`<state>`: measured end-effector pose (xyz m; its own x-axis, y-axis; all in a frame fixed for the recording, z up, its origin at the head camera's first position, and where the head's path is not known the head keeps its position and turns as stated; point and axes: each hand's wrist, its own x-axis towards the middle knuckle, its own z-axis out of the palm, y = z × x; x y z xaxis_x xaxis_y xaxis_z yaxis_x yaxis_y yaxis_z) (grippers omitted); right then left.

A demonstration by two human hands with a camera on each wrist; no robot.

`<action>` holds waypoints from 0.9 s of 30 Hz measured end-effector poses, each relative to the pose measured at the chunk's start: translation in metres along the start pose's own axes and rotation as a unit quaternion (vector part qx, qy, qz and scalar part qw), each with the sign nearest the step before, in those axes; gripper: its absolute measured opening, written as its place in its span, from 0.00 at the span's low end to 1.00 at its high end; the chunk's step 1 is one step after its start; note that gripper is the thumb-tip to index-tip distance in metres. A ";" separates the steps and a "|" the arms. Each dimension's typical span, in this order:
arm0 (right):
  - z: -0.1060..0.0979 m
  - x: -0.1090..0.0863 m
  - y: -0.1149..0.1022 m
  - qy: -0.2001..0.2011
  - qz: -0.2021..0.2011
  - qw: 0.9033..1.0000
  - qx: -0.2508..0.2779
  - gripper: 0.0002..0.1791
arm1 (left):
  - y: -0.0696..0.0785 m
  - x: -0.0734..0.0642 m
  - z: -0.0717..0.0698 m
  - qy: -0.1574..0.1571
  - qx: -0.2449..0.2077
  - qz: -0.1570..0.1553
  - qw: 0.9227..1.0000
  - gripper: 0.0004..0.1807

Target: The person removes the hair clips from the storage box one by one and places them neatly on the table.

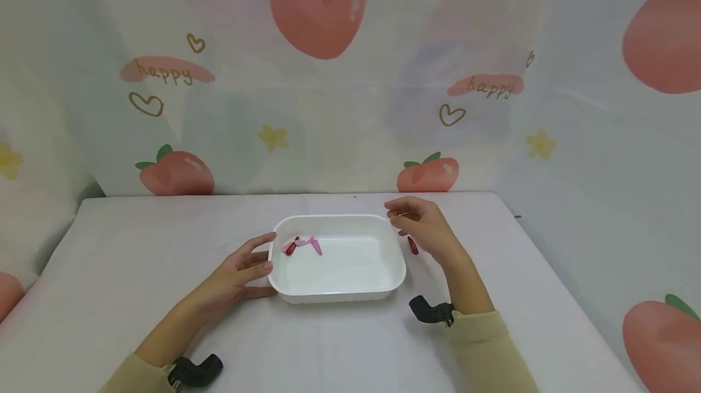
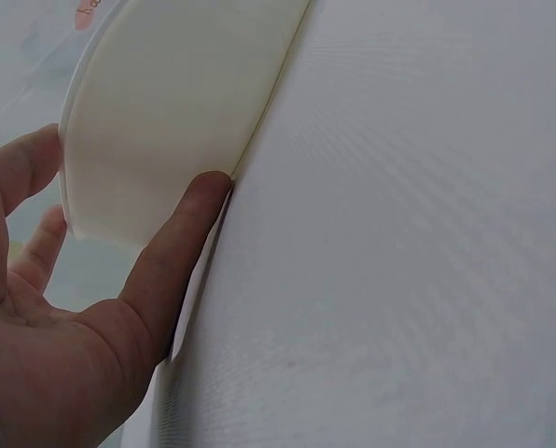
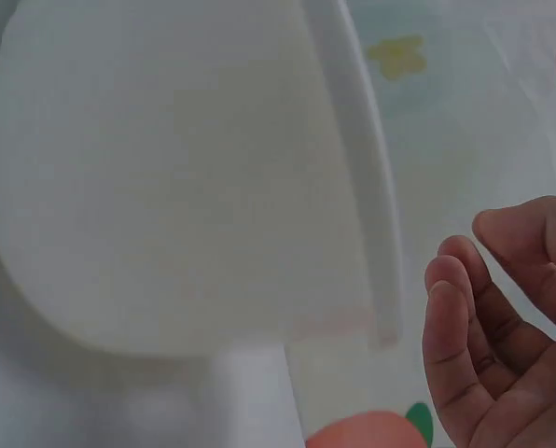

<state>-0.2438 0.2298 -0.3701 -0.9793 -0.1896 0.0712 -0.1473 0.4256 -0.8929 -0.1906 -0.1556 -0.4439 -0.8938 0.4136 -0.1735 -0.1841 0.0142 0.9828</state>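
A white rectangular tray [image 1: 350, 286] sits on the table with a dark red hair clip [image 1: 292, 247] and pink hair clips [image 1: 316, 246] lying at its left end. Against the tray's left side rests my left hand [image 1: 235, 271], fingers spread and fairly straight; in the left wrist view its thumb [image 2: 189, 219] touches the tray wall low down. Just above the tray's right rim is my right hand [image 1: 424, 227], fingers loosely bent; the right wrist view shows a gap between thumb and fingers with nothing in it. Another red hair clip [image 1: 413, 246] lies right of the tray, partly beside the right hand.
A white cloth covers the table [image 1: 339, 344]. Behind it hangs a pale curtain [image 1: 350, 113] printed with peaches, hearts and flowers, which also runs down both sides. Each wrist wears a black camera mount [image 1: 432, 311] near a beige sleeve [image 1: 487, 344].
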 end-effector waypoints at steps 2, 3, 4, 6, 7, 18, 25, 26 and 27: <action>0.009 0.001 -0.008 -0.019 -0.013 1.000 0.012 0.16 | 0.001 0.001 0.001 0.000 0.000 0.003 1.000 0.35; 0.013 0.002 -0.010 -0.027 -0.019 0.999 0.019 0.16 | 0.002 0.001 0.001 0.001 -0.001 0.003 1.000 0.35; 0.018 0.003 -0.012 -0.035 -0.024 0.999 0.028 0.16 | 0.003 0.001 0.001 0.000 -0.002 0.003 1.000 0.35; 0.027 0.006 -0.013 -0.050 -0.027 0.998 0.039 0.16 | 0.003 0.001 0.002 -0.001 -0.002 0.002 1.000 0.35; 0.031 0.007 -0.014 -0.054 -0.028 0.997 0.041 0.16 | 0.004 0.001 0.002 0.000 -0.002 0.001 1.000 0.35; 0.071 0.021 -0.037 -0.083 -0.043 0.993 0.076 0.14 | 0.004 0.000 0.003 0.007 0.001 -0.003 1.000 0.35; 0.094 0.025 -0.043 -0.100 -0.038 0.988 0.112 0.16 | 0.002 -0.002 0.003 0.010 0.001 -0.012 1.000 0.36; 0.098 0.026 -0.042 -0.106 -0.032 0.988 0.111 0.16 | 0.002 -0.002 0.003 0.010 0.001 -0.013 1.000 0.36; 0.101 0.027 -0.041 -0.111 -0.026 0.987 0.110 0.16 | 0.002 -0.002 0.002 0.012 0.000 -0.014 1.000 0.36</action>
<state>-0.2501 0.1180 -0.3765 -0.9129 -0.4060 0.0422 -0.1393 0.2125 -0.9672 -0.1887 -0.1544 -0.4411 -0.8979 0.3906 -0.2030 -0.2095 0.0265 0.9775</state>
